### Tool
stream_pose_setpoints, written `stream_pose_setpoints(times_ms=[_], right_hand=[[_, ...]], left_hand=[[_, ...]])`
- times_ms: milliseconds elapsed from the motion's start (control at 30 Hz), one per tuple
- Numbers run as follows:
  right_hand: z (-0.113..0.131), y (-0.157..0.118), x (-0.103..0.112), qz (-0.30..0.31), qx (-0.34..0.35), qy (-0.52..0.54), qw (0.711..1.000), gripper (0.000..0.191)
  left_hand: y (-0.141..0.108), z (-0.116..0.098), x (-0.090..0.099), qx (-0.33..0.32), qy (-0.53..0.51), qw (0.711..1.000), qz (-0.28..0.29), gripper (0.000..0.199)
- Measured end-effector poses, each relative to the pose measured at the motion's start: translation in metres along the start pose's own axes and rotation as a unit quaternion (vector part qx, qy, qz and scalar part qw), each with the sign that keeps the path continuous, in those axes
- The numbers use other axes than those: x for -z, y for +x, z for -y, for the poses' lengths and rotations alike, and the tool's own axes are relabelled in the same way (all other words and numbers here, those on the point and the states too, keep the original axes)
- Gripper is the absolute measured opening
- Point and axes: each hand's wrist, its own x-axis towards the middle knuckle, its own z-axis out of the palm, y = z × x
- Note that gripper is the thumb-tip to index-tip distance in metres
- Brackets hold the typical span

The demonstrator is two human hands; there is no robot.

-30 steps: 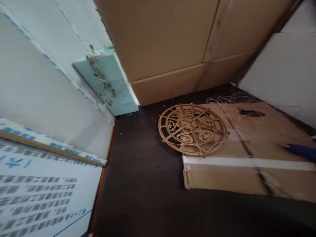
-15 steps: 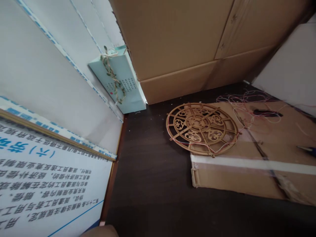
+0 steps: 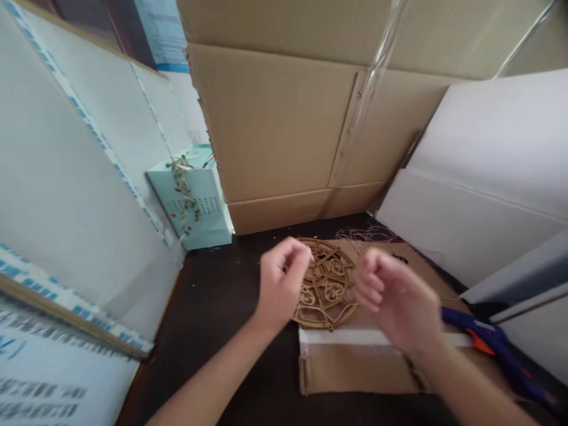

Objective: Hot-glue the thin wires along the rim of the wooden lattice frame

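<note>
Both hands are raised over a round brown openwork panel [image 3: 333, 292], partly covering it. My left hand [image 3: 281, 287] is at the panel's left side, fingers curled and thumb and forefinger pinched together. Anything in that pinch is too small to make out. To the right of the panel is my right hand [image 3: 397, 299], smeared by motion, its fingers curled in. Whether it holds anything is hidden. A thin red and white wire runs along the panel's near rim. The panel lies partly on a flat cardboard sheet [image 3: 350, 370] and partly on the dark tabletop [image 3: 222, 331].
A blue glue gun [image 3: 497, 343] with an orange trigger lies at the right. Behind the panel are tangled thin wires [image 3: 361, 235]. A large cardboard box [image 3: 275, 130] rises at the back, beside a pale green bag [image 3: 195, 207]. White boards stand at both sides.
Both hands have come into view over the panel. The camera view has tilted up, showing more of the box and the glue gun at the right.
</note>
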Motion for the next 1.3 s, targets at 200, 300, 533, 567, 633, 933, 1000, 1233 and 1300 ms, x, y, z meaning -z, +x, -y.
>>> stream_pose_setpoints(times_ms=[200,300,533,567,633,933,1000,1233,1300], right_hand=[[-0.04,-0.005,0.022,-0.06,-0.124,0.059,0.989,0.044],[-0.039,-0.011,0.031,-0.054,-0.157,0.074,0.983,0.038],[-0.035,-0.029,0.044,-0.029,-0.139,-0.02,0.99,0.034],[-0.037,-0.031,0.046,-0.028,-0.136,-0.053,0.989,0.034],[-0.04,-0.034,0.048,-0.029,-0.137,-0.091,0.986,0.034],[-0.045,-0.028,0.05,-0.044,-0.141,-0.197,0.969,0.035],[-0.046,-0.027,0.05,-0.046,-0.142,-0.211,0.966,0.033],[-0.045,-0.026,0.056,-0.049,-0.127,-0.277,0.951,0.03],[-0.045,-0.025,0.061,-0.049,-0.119,-0.287,0.949,0.03]], left_hand=[[-0.073,0.044,-0.042,-0.013,0.23,0.96,0.161,0.018],[-0.094,0.042,-0.046,-0.111,0.282,0.935,0.184,0.011],[-0.097,0.045,-0.048,-0.063,0.209,0.967,0.132,0.005],[-0.097,0.046,-0.048,-0.056,0.2,0.97,0.129,0.009],[-0.097,0.048,-0.048,-0.052,0.198,0.97,0.129,0.013],[-0.101,0.05,-0.048,-0.08,0.232,0.961,0.126,0.004],[-0.102,0.053,-0.047,-0.085,0.244,0.957,0.13,0.009],[-0.105,0.055,-0.047,-0.088,0.272,0.944,0.165,0.017],[-0.105,0.054,-0.047,-0.086,0.269,0.944,0.172,0.017]])
